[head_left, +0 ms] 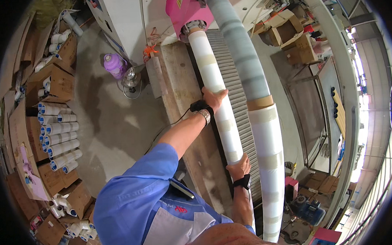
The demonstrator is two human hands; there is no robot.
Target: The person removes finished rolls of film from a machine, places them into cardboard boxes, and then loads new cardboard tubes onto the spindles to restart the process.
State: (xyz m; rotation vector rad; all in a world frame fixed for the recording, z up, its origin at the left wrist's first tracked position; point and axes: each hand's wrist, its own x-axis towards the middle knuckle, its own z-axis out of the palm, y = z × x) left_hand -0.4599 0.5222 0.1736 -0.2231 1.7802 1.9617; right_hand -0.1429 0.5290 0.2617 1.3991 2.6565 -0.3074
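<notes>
A long white roll [209, 71] with tan bands runs from a metal chuck [192, 27] on a pink machine part [184, 10] down toward me. My left hand [214, 98], with a metal watch and black strap at its wrist, grips this roll near its middle. Closer to me, my right hand [239, 166] is closed around the same roll, a black band on its wrist. To the right lies a thicker second roll, its far part grey [236, 47] and its near part white [265, 137], parted by a brown cardboard section [260, 103]. The undersides of both hands' grips are hidden.
A ribbed grey roller bed [240, 103] lies between the rolls. Along the left stand cardboard boxes [58, 86] and stacked short white rolls [62, 138]. A purple jug [114, 65] and a metal kettle-like vessel [132, 77] sit on the floor. A metal-framed table [328, 92] stands right.
</notes>
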